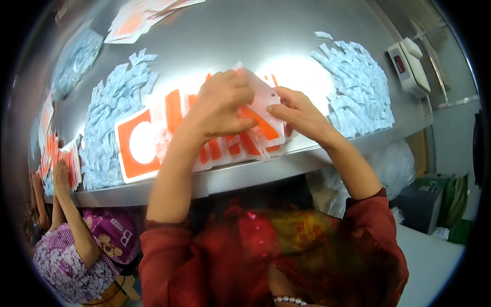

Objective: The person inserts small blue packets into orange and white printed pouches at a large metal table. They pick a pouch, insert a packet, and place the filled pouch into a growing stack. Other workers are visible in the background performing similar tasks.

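Observation:
Flat orange-and-white pouches (138, 146) lie overlapped in a fanned row along the near edge of the steel table. My left hand (222, 105) is over the middle of the row, fingers curled and thumb stretched toward the right; what its fingers hold, if anything, is hidden. At the row's right end, a pouch (263, 94) is raised with its pale side showing. My right hand (302, 112) pinches that pouch's right edge between thumb and fingers. Small pale blue sachets are heaped on both sides, a left heap (115, 107) and a right heap (360, 87).
More pouches (135, 23) are stacked at the far left, near a clear bag of blue sachets (76, 56). A white scale (409, 66) stands at the right edge. On the left, a co-worker's hand (61, 174) touches a pouch stack (71, 158). Clear plastic bags (394, 166) are below the table.

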Available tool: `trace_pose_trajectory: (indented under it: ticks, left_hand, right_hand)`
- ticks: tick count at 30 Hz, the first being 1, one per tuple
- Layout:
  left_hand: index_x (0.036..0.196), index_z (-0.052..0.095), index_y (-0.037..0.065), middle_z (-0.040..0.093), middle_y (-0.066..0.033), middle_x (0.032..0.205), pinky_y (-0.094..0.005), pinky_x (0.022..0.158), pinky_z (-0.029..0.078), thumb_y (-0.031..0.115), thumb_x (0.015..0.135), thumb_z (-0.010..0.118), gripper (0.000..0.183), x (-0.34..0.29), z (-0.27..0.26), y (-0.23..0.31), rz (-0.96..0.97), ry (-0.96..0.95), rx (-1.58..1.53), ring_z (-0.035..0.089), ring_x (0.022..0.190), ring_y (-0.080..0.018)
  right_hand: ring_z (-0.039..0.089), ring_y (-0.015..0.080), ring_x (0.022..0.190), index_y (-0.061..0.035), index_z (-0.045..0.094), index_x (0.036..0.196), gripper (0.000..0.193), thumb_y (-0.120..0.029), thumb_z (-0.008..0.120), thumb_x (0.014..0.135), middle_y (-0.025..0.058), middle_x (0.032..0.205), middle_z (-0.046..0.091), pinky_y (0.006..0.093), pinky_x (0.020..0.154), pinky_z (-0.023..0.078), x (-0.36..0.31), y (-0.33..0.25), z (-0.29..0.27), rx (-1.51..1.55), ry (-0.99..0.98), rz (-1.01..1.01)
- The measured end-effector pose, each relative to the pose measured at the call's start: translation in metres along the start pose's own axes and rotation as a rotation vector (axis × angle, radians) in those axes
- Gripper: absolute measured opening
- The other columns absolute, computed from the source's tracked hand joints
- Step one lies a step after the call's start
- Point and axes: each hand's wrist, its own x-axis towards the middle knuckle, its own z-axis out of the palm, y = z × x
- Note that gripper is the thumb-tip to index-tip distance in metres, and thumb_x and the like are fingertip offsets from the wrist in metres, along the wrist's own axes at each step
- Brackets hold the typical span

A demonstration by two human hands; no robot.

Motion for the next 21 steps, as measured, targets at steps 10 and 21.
trace_pose_trajectory:
  ticks: [10, 21]
  left_hand:
    - [0.098, 0.062, 0.007, 0.059, -0.0108, 0.103, -0.0565, 0.096, 0.026, 0.059, 0.072, 0.059, 0.058, 0.007, 0.016, -0.001, 0.226, 0.051, 0.050, 0.047, 0.111, -0.0337]
    - [0.049, 0.043, 0.005, 0.039, -0.0054, 0.053, -0.0350, 0.071, 0.033, 0.057, 0.075, 0.058, 0.060, 0.005, 0.019, -0.008, 0.114, -0.030, 0.046, 0.039, 0.067, -0.0216]
  right_hand:
    - [0.047, 0.0123, 0.076, 0.0041, 0.051, 0.092, 0.022, -0.016, 0.046, 0.084, 0.0077, 0.082, 0.051, 0.0289, 0.064, 0.042, 0.003, 0.022, 0.029, 0.149, -0.084, -0.088]
    - [0.061, 0.0121, 0.057, 0.0059, 0.061, 0.097, 0.027, -0.019, 0.055, 0.088, 0.0084, 0.074, 0.062, 0.0217, 0.044, 0.048, 0.012, 0.030, -0.024, 0.108, 0.094, 0.102]
